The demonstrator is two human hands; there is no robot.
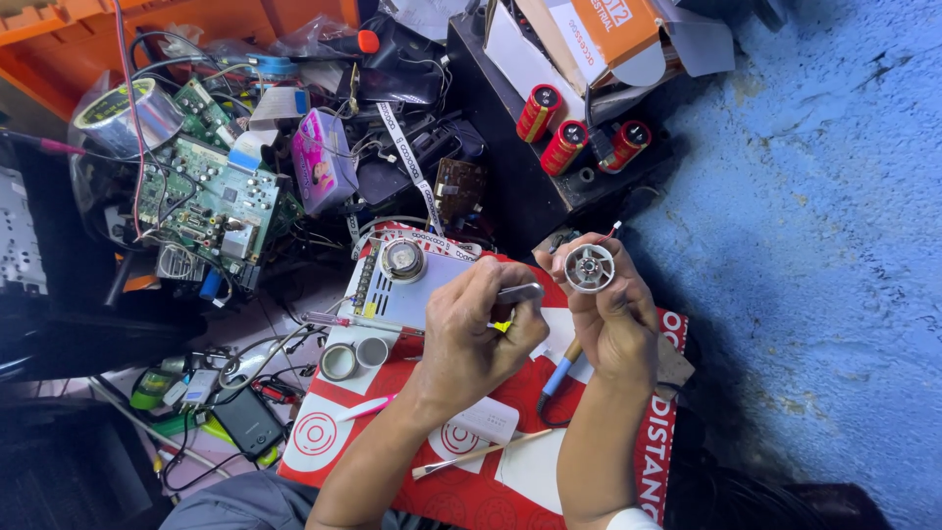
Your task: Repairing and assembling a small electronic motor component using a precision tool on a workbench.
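Right hand (616,319) fingers clamp a small round silver part (590,267); left hand (478,329) pinches metal tweezers (518,291) beside it, above red board (510,491).

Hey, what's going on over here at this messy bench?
A person sits over a red printed board crowded with electronics. Their right hand holds up a small round silver ring-shaped part, with a blue-handled soldering iron tucked under it. Their left hand pinches slim metal tweezers pointed toward that part. Beside them lie a grey metal module with a round knob, a green circuit board and three red cylindrical capacitors.
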